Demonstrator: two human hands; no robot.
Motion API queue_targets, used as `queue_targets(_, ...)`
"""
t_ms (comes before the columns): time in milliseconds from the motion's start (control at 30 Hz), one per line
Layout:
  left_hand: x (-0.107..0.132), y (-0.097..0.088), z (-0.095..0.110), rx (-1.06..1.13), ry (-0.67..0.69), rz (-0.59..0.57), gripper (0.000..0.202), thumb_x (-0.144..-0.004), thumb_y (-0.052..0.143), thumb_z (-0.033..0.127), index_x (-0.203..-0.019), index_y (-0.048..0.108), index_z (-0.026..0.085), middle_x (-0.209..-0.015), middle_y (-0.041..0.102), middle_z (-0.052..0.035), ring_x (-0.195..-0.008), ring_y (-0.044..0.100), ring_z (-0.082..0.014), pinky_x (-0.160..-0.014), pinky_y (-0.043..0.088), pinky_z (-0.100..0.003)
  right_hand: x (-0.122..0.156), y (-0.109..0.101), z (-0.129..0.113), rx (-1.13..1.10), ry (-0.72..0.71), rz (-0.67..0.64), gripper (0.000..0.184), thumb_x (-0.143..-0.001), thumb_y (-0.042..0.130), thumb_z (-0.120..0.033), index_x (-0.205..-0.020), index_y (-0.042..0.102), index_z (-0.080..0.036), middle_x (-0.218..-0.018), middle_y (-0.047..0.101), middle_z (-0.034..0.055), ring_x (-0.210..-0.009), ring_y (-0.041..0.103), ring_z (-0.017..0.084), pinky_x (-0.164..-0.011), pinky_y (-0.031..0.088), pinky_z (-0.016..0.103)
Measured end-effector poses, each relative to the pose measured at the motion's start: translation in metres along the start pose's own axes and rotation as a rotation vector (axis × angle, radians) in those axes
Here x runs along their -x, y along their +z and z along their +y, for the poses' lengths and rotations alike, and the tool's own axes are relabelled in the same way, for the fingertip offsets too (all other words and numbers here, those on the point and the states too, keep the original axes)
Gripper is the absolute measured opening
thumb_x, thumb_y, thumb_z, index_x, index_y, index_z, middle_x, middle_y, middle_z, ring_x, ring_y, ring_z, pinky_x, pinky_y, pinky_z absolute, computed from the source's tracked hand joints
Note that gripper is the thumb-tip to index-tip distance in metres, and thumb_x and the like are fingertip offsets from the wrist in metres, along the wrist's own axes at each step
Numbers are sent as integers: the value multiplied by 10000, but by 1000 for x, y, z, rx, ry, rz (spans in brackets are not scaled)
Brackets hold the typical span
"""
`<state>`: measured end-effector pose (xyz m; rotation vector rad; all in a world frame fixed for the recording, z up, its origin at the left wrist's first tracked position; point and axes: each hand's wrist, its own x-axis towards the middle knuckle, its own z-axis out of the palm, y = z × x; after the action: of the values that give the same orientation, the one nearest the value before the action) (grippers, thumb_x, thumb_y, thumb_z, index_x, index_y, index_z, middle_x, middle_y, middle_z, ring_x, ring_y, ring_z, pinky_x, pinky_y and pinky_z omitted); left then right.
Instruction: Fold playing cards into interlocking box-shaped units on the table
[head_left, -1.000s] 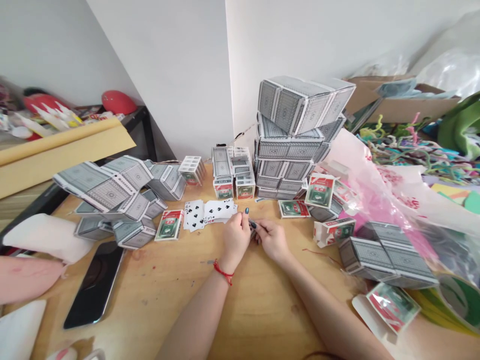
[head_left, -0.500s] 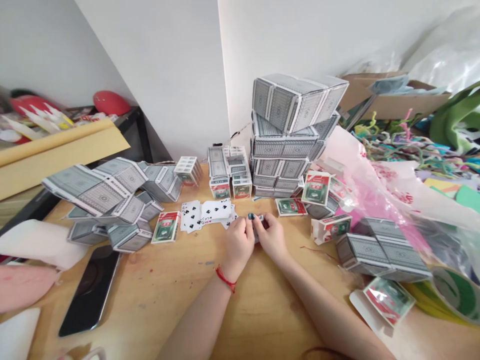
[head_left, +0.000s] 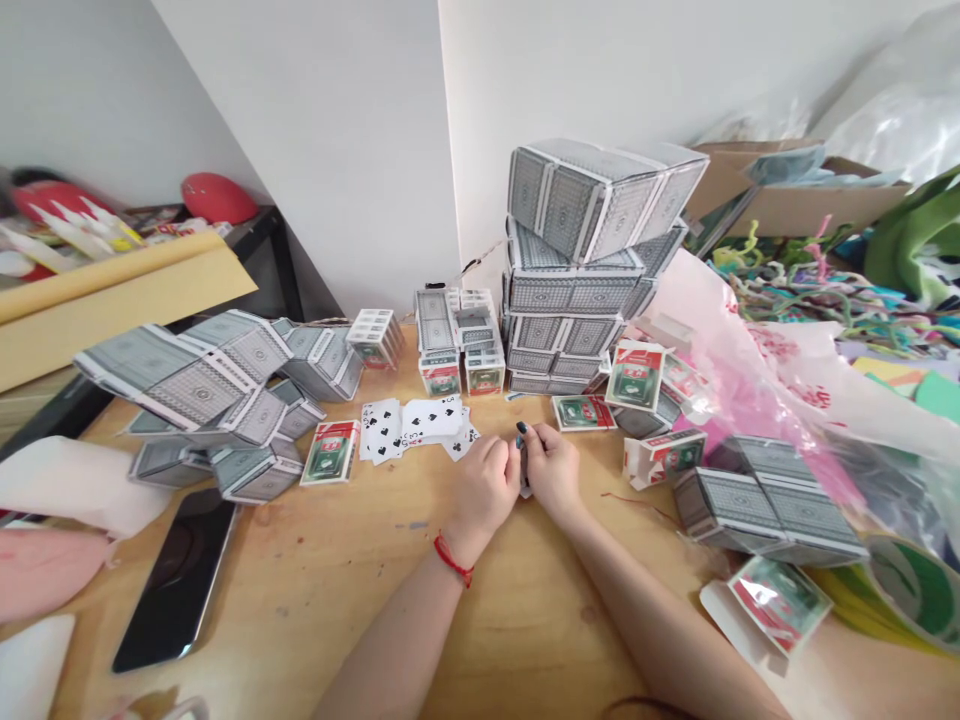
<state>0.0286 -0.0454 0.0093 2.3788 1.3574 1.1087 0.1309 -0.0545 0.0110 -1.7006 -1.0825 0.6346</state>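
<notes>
Curled nearly closed, the left hand [head_left: 489,487] and right hand [head_left: 553,472] pinch a mostly hidden card [head_left: 525,489] between them over the surface [head_left: 337,590], apparently folding or pressing it; the next move likely calls for steady, even pressure.

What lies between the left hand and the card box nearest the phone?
In the head view, face-up cards lie between the left hand and that box.

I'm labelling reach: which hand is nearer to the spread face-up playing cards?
Left. The left hand is just right of the playing cards; the right hand is farther right.
</notes>
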Motion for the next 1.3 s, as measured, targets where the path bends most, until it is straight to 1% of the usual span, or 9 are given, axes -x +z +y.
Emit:
queue_targets(100,-1,2,2,59,-77,16,289,-853,347,207,-566,371,198,-564,458,-17,-582,459,-133,-562,317,-263,-5,-4,1,-158,100,-41,399,-740,505,-484,-494,473,-172,-425,384,-39,-411,337,88,-394,261,209)
queue_targets(200,-1,3,2,147,-198,39,299,-857,344,235,-562,370,198,-540,446,-4,-533,443,-120,-537,316,-251,-9,-8,0,-247,101,-100,395,-737,511,-485,-510,488,-163,-438,404,-35,-412,346,84,-385,271,204)
queue_targets(367,-2,2,-7,259,-435,148,296,-865,342,295,-598,414,189,-537,446,8,-523,438,-115,-528,333,-241,-8,-5,7,-363,-15,-221,298,-744,551,-381,-941,583,-160,-746,619,41,-624,545,142,-566,443,240)
queue_targets(433,-5,0,-11,328,-494,174,284,-869,339,310,-643,452,181,-574,479,0,-552,462,-117,-539,357,-238,-7,-2,12,-351,-44,-239,307,-736,566,-344,-987,580,-169,-781,634,49,-665,570,157,-617,463,265)
queue_targets(633,-12,-5,-13,508,-352,77,220,-804,496,291,-998,516,189,-964,579,-69,-865,557,-155,-693,452,-263,-10,-1,17,-325,-54,-233,247,-749,535,-326,-926,623,-177,-905,651,71,-772,601,192,-684,473,300)
queue_targets(833,-8,-2,-15,371,-282,-8,198,-837,434,286,-972,546,193,-870,624,-52,-761,588,-142,-664,457,-264,-9,-4,12,-286,-26,-169,200,-772,504,-349,-813,570,-164,-743,611,40,-648,561,159,-585,450,259)
queue_targets(1000,-6,-1,-18,320,-379,-22,242,-877,322,277,-873,543,179,-703,598,-29,-609,557,-128,-573,416,-249,-7,-3,13,-199,-64,-90,184,-785,483,-347,-797,536,-171,-720,572,23,-632,524,148,-573,423,249)
queue_targets(1200,-12,-7,-11,344,-388,-54,217,-789,491,393,-828,527,183,-739,598,-15,-675,554,-130,-596,405,-231,-2,-1,10,-103,-187,-165,123,-789,456,-275,-763,530,-179,-693,553,21,-625,506,145,-577,408,251)
queue_targets(1300,-12,-6,-10,317,-392,-42,215,-806,462,383,-756,505,178,-672,567,0,-618,524,-115,-566,385,-219,-1,0,10,-98,-230,-224,104,-782,449,-238,-778,535,-180,-711,560,28,-640,512,148,-591,412,255)
